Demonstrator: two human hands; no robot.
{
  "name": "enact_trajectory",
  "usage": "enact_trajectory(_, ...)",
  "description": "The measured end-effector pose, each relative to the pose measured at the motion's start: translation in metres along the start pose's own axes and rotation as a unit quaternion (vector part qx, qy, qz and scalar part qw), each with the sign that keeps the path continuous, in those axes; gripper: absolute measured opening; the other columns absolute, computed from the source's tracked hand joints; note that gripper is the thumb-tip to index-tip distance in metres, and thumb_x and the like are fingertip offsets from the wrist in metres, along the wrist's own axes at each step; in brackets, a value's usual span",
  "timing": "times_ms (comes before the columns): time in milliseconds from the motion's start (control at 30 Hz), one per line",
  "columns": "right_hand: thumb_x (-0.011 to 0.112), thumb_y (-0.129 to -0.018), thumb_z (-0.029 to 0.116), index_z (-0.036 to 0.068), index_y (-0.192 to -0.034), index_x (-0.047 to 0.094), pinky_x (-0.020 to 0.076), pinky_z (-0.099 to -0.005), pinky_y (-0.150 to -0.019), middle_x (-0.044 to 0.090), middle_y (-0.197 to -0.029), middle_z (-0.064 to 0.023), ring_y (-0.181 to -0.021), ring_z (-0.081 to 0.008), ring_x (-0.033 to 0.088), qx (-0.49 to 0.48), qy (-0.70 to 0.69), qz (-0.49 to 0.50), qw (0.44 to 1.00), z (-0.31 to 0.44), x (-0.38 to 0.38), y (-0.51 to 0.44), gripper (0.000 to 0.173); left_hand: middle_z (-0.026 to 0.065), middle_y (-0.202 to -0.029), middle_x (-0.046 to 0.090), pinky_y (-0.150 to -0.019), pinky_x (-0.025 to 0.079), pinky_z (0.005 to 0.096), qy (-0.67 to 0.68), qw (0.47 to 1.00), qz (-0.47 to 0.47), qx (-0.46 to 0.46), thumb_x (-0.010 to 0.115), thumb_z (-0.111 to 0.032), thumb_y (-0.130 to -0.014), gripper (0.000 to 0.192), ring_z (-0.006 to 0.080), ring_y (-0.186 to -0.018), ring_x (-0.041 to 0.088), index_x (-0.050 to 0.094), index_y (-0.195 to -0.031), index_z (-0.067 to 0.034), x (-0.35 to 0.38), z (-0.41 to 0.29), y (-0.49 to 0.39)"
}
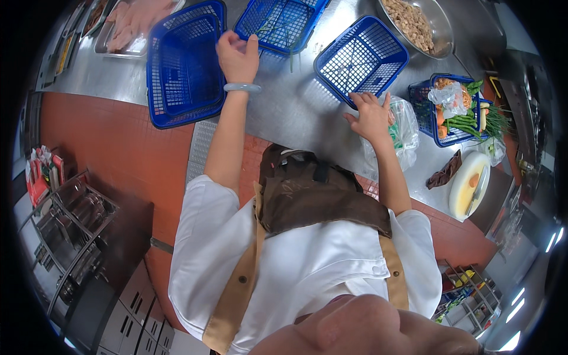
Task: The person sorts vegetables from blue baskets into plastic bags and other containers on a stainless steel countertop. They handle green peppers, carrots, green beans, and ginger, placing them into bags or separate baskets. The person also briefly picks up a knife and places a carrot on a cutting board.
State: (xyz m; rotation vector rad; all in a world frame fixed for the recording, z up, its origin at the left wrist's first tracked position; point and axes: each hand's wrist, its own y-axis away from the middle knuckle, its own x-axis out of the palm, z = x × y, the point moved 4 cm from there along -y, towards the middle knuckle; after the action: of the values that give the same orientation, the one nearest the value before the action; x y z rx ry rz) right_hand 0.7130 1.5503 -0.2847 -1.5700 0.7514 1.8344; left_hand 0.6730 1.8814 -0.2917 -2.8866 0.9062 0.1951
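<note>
Above the steel counter, my left hand, with a pale bangle at the wrist, is at the right rim of a deep blue plastic basket; its fingers are curled, and whether they grip the rim is unclear. Just beyond lies another blue basket with thin green stalks in it. My right hand touches the near edge of an empty blue basket, fingers spread. Under and beside my right forearm sits a clear plastic bag with contents partly hidden.
A blue basket of vegetables stands at the right, near a dark cloth and a round cutting board with a knife. Farther back are a steel bowl of chopped food and a tray of raw meat.
</note>
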Motion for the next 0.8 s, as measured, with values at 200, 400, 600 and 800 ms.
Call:
enact_trajectory(200,0.073,-0.084,0.029,0.008,-0.119,0.065,0.027,-0.0644,-0.109,0.065,-0.12,-0.0114,-0.117,-0.031,0.058,0.017,-0.126,-0.037,0.991,0.015,-0.022,0.003,0.042,0.0204,-0.109,0.057,-0.088,0.053,0.0586,0.284,0.818,0.016,-0.5,0.068,-0.013,-0.088,0.043,0.0408,-0.103,0.059,0.045,-0.119,0.005,0.068,0.072,0.02)
enact_trajectory(400,0.073,-0.083,0.02,0.007,-0.117,0.065,0.0415,-0.0541,-0.101,0.065,-0.118,-0.012,-0.111,-0.0324,0.06,-0.013,-0.225,-0.089,0.97,0.02,-0.045,0.0,0.037,0.0287,-0.123,0.053,-0.092,0.051,0.0688,0.355,0.847,0.115,-0.379,0.049,0.003,-0.088,0.037,0.0455,-0.112,0.058,0.04,-0.122,0.013,0.072,0.051,-0.005)
enact_trajectory(600,0.073,-0.082,0.01,0.006,-0.115,0.066,0.0521,-0.0382,-0.089,0.064,-0.118,-0.0128,-0.105,-0.0325,0.063,-0.165,-0.237,-0.294,0.911,0.034,-0.12,-0.049,0.033,0.0171,-0.108,0.06,-0.073,0.063,0.0517,0.247,0.943,0.166,-0.146,0.049,0.007,-0.086,0.04,0.0326,-0.094,0.068,0.041,-0.125,0.004,0.029,-0.044,0.037)
enact_trajectory(800,0.055,-0.084,0.002,0.003,-0.123,0.056,0.0502,-0.0408,-0.092,0.061,-0.125,-0.0151,-0.118,-0.032,0.057,-0.344,-0.047,-0.293,0.891,0.069,-0.145,-0.138,0.04,0.0123,-0.103,0.063,-0.057,0.063,0.0315,0.227,0.938,0.205,-0.163,0.052,0.006,-0.083,0.036,0.0212,-0.08,0.07,0.048,-0.119,0.005,0.012,-0.099,0.103)
